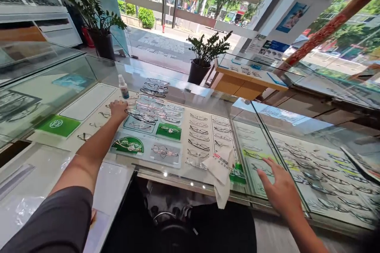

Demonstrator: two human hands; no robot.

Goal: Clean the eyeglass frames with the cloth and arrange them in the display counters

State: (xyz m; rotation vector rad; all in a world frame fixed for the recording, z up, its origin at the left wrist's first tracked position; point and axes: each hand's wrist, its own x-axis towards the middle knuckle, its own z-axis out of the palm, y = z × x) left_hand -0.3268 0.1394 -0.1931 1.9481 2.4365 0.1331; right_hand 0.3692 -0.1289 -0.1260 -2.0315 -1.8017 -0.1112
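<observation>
My left hand (118,109) is stretched far forward over the glass counter, its fingers curled at the end of a dark-framed pair of eyeglasses (141,117). The fingertips are partly hidden. Just beyond the hand stands a small spray bottle (124,87) with a clear top and bluish lower part. Several more dark eyeglasses (154,87) lie in a row behind. My right hand (279,185) hovers over the counter's right part, open, fingers spread, with nothing in it. To its left a pale cleaning cloth (219,166) with red lettering hangs over the counter's front edge.
Under the glass (204,101) are rows of eyeglasses (198,130) and green cards (59,124). A second display case with frames (320,170) adjoins on the right. Potted plants (200,67) stand beyond the counter, before a glass front. A plastic-covered white surface (115,178) lies at near left.
</observation>
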